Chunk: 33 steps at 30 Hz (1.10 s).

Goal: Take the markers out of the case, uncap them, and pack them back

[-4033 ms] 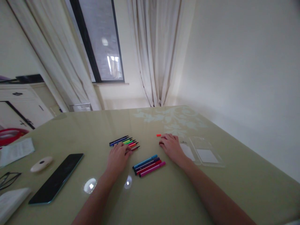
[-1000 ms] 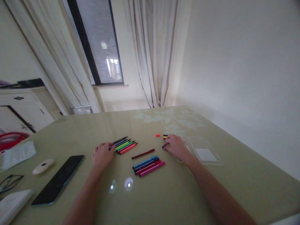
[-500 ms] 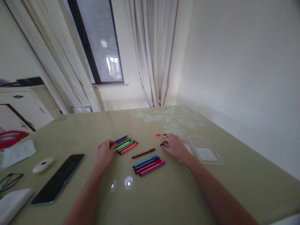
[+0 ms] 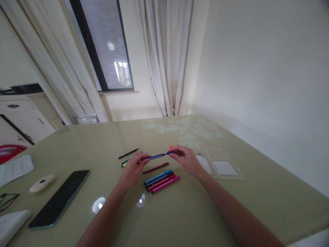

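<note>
My left hand (image 4: 134,168) is closed around a blue marker (image 4: 156,156), its bare tip pointing right. Between the fingers of my right hand (image 4: 185,158) is a blue cap (image 4: 170,153), its end right by the marker's tip; whether the two touch I cannot tell. A black uncapped marker (image 4: 128,153) lies beyond my left hand, and other uncapped markers are partly hidden behind that hand. Below the hands sit a dark red capped marker (image 4: 155,168) and a row of capped markers (image 4: 161,181) in blue, navy, red and pink. An orange cap (image 4: 172,147) shows behind my right fingers.
Right of my right hand lies an opened clear plastic case (image 4: 226,167). On the left are a black phone (image 4: 60,197), a cream oval object (image 4: 42,183), a folded pale cloth or paper (image 4: 16,168), glasses (image 4: 7,201) and a white box-like object (image 4: 12,224).
My left hand has picked the blue marker from the uncapped group and moved right with it. My right hand has shifted left and up with the blue cap, bringing it to the tip.
</note>
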Available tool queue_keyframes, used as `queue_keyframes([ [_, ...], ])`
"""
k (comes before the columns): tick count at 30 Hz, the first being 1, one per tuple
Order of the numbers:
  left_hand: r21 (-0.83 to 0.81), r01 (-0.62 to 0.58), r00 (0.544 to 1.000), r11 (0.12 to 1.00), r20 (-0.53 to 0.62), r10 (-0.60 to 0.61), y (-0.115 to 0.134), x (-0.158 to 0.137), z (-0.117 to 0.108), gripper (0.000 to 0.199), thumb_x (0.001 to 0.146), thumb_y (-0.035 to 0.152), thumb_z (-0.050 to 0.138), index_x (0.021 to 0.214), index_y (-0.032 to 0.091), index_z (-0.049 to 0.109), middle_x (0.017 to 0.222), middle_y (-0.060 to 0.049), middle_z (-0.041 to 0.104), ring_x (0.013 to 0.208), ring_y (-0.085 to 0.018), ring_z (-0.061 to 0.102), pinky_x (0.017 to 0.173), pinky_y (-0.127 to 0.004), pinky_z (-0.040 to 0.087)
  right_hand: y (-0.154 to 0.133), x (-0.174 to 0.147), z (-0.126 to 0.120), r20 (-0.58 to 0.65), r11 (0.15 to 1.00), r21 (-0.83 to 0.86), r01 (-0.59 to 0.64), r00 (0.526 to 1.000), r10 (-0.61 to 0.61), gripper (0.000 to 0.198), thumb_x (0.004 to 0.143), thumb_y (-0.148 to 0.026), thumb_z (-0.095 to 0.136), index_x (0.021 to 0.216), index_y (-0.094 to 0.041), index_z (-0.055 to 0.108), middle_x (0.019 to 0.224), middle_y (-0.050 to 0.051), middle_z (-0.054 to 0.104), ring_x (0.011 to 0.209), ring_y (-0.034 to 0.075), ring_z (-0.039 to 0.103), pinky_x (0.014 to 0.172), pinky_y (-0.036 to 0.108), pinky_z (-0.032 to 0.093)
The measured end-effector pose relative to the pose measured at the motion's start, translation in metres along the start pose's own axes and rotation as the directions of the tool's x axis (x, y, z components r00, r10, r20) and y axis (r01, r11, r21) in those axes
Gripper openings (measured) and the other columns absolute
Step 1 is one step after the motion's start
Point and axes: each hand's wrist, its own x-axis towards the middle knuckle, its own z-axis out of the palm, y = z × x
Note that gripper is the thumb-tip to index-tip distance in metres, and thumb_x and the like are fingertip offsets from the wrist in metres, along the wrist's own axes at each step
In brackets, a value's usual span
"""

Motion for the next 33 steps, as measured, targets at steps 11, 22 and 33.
queue_keyframes([
  [11, -0.101, 0.106, 0.994, 0.989, 0.045, -0.102, 0.011, -0.005, 0.008, 0.03, 0.088, 0.043, 0.064, 0.102, 0.023, 0.081, 0.085, -0.003, 0.076, 0.075, -0.02, 0.066, 0.07, -0.03, 0.051, -0.005, -0.001, 0.001, 0.022, 1.0, 0.004, 0.024, 0.999, -0.024, 0.016, 0.087, -0.033, 0.074, 0.096, -0.024, 0.082, 0.089, 0.004, 0.08, 0.078, 0.019, 0.069, 0.073, 0.031, 0.051],
  [22, -0.026, 0.076, 0.996, 0.997, 0.043, -0.075, 0.023, -0.009, 0.01, 0.028, 0.09, 0.044, 0.064, 0.099, 0.024, 0.081, 0.089, -0.004, 0.078, 0.081, -0.021, 0.068, 0.074, -0.031, 0.052, -0.003, -0.001, 0.007, 0.123, 0.981, 0.172, -0.096, 0.99, 0.075, 0.018, 0.083, -0.035, 0.078, 0.093, -0.021, 0.082, 0.081, 0.004, 0.079, 0.075, 0.02, 0.072, 0.072, 0.031, 0.055],
  [33, 0.234, 0.03, 0.984, 0.972, 0.164, -0.07, 0.02, -0.017, 0.028, 0.022, 0.094, 0.037, 0.06, 0.097, 0.024, 0.077, 0.105, -0.007, 0.074, 0.107, -0.028, 0.065, 0.096, -0.041, 0.048, 0.03, 0.008, -0.034, -0.214, 0.92, -0.316, -0.231, 0.962, 0.168, 0.019, 0.091, -0.029, 0.062, 0.094, -0.019, 0.077, 0.094, 0.008, 0.078, 0.085, 0.023, 0.071, 0.08, 0.034, 0.052],
])
